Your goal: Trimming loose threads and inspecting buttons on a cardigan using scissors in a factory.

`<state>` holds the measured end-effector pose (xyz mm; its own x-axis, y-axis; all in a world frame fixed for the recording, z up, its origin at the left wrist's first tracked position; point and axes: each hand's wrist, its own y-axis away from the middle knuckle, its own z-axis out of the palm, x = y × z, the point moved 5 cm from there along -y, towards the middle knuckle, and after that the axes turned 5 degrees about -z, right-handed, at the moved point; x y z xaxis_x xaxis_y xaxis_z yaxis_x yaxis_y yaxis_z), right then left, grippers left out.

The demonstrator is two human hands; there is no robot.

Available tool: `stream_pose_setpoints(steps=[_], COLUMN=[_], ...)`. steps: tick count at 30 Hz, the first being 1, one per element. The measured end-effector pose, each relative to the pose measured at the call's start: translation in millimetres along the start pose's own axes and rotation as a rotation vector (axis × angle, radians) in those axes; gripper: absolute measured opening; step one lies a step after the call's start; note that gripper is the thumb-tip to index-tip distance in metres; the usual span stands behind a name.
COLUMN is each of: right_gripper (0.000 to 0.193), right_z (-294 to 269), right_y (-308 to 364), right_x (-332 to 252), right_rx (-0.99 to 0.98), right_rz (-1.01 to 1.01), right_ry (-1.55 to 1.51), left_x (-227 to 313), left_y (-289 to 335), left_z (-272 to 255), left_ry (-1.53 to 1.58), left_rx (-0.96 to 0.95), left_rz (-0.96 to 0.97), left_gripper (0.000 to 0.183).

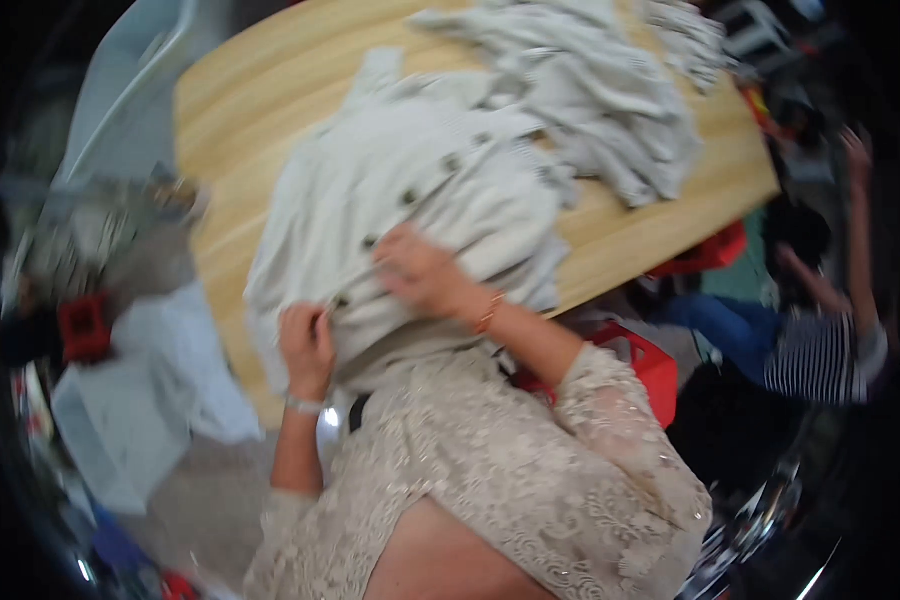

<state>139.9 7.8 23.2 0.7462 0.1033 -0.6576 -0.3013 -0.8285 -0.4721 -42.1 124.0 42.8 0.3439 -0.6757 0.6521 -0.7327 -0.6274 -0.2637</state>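
A cream knitted cardigan (345, 190) with a row of dark buttons lies spread on the wooden table, its lower edge hanging toward me. My left hand (308, 345) is at the cardigan's near left edge, its fingers curled beside the lowest button (341, 301). Knit fabric seems to lie between its thumb and fingers. Farther up the button row, my right hand (420, 268) rests over the front, close to another button (371, 242). Motion blurs its fingers, so whether it pinches the cloth is unclear.
More cream knitwear (610, 110) lies heaped at the far right of the table (240, 110). A pale plastic chair (130, 90) stands at far left. Red crates (650, 370) sit below the right edge. Another person in a striped top (820, 355) is at right.
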Motion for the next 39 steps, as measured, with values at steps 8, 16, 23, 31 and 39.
stream_pose_setpoints(steps=[8,16,23,31,39], right_gripper=[0.019,0.005,0.008,0.009,0.002], right_z=[73,81,93,79,-8], right_y=[0,3,3,13,45], right_x=[-42,-18,-4,-15,-5], right_rx=[-0.288,-0.237,-0.205,-0.322,-0.311], right_rz=[-0.021,-0.086,0.055,0.211,0.208], right_ry=[-0.062,-0.265,-0.328,0.061,0.392], left_x=[-8,-3,-2,-6,2], left_y=[30,34,31,35,28], left_z=[9,19,17,13,7], left_ry=[-0.003,-0.089,-0.082,-0.079,-0.047], left_rx=[-0.104,-0.129,-0.113,-0.1,-0.019], left_rz=[-0.02,0.124,0.138,0.128,0.082], left_gripper=[0.001,0.006,0.006,0.006,0.01])
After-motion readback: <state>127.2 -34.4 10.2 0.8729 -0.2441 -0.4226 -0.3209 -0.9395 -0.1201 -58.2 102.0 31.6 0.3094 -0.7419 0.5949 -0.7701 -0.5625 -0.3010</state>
